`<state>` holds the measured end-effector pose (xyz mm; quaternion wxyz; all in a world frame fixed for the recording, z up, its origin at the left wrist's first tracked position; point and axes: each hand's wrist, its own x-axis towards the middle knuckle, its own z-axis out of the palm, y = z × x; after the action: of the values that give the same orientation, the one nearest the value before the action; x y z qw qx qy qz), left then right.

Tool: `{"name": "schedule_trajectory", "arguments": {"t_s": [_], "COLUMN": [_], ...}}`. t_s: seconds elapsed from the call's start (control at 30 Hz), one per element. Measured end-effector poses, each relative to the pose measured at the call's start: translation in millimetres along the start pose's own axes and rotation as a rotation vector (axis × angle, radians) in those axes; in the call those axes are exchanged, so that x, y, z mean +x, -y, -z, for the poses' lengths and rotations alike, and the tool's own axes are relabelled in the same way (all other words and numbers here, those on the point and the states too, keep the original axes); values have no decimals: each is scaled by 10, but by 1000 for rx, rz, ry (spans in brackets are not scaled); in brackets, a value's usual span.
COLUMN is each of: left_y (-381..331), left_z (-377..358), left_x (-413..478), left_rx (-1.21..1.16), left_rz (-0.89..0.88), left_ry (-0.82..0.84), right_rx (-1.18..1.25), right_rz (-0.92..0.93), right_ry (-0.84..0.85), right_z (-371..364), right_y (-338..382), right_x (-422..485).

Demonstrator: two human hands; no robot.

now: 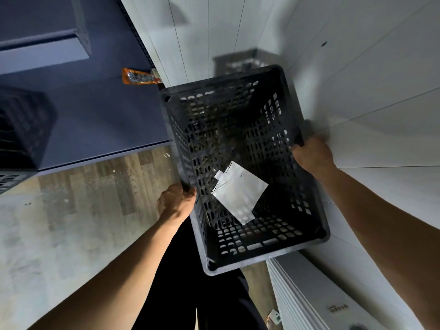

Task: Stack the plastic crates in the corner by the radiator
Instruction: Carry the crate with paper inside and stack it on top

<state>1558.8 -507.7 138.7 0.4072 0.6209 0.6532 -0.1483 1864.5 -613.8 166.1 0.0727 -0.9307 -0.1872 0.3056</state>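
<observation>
Gripping a black perforated crate (pixel 238 129) by its rims, 2 hands hold it off the floor. The left hand (pixel 176 201) curls round 1 long rim and the right hand (pixel 312 154) round the opposite one. A white spouted pouch (pixel 240 190) lies inside, between the hands. Beyond the right hand, a second dark crate (pixel 234 61) sits blurred in the corner of the white panelled wall (pixel 357 91). Below the right forearm, a white radiator (pixel 309 294) runs along that wall. Left of the left hand spreads a pale wood-look plank floor (pixel 83 198). Farther left stands dark blue shelving (pixel 95 103), with an orange packet (pixel 138 76) and a third crate (pixel 21 129), blurred.
</observation>
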Motion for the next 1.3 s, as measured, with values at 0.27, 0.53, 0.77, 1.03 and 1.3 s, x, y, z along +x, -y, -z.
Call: {"name": "schedule_trajectory", "arguments": {"t_s": [0.27,0.53,0.77,1.03,1.3], "left_y": [1,-121,-76,30,-180], "left_z": [53,15,-87,-72,236], "left_x": [28,76,72,104,123], "left_rx": [-11,35,27,117,335], "left_rz": [-50,-45,-25,-64,-350], "left_ry": [19,52,33,102,-136], "right_rx": [8,-20,-224,-436,-176], "right_rz": [-5,24,56,104,133], "right_ry": [-21,-18,-87,-123,72], "right_z": [28,39,-345,-678,-1116], "right_y": [55,-4,24,-21,241], "right_x": [-10,93,-209,-556,-1070]}}
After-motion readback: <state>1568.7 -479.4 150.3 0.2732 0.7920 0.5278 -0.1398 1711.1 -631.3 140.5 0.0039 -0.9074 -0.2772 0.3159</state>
